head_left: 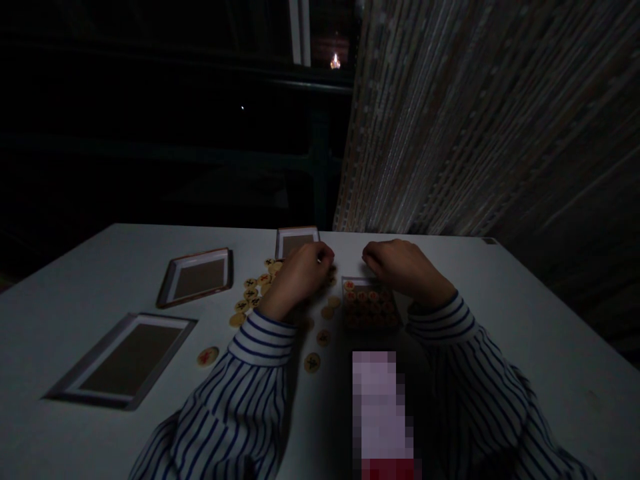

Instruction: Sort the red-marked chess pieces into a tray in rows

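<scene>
Round wooden game discs [250,293] with marks on top lie scattered on a white table [525,347]. My left hand [300,273] hovers over them with its fingers curled; what they pinch is hidden in the dim light. My right hand [403,267] rests with bent fingers at the far edge of a small clear box [371,307] filled with rows of discs. Both arms wear blue-and-white striped sleeves.
Three shallow trays or lids lie on the table: a white one [125,360] at the near left, a brown-rimmed one [197,277] behind it, a small one [296,241] at the back. A brick wall [475,113] rises to the right. The left background is dark.
</scene>
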A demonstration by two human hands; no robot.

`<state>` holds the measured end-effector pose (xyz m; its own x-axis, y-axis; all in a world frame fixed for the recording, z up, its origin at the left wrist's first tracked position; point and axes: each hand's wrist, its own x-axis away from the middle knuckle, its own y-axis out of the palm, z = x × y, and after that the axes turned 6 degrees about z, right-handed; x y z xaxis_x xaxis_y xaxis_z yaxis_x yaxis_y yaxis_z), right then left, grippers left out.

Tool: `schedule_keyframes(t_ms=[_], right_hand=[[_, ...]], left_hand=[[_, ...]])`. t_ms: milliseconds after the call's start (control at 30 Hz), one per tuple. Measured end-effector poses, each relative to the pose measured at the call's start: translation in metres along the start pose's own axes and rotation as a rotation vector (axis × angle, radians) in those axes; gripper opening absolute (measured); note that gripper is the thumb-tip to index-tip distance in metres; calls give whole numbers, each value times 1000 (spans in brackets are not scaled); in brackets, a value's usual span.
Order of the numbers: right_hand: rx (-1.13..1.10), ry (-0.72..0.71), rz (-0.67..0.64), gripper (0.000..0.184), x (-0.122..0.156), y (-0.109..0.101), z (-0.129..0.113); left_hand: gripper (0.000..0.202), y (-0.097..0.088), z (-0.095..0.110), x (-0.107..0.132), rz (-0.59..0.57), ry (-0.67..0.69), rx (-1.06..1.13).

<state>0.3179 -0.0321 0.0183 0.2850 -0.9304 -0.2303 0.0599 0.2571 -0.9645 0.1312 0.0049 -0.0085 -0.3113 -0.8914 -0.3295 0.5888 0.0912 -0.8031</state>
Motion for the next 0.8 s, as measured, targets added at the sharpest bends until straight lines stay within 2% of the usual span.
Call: schedule_keyframes(t_ms=[267, 800], right_hand=[[-27, -5, 51, 32, 2, -8, -6], [-60, -33, 119, 30, 6, -12, -9]], left_hand=[[21, -25, -2, 1, 98, -11, 64], [28, -37, -6, 4, 126, -32, 55]])
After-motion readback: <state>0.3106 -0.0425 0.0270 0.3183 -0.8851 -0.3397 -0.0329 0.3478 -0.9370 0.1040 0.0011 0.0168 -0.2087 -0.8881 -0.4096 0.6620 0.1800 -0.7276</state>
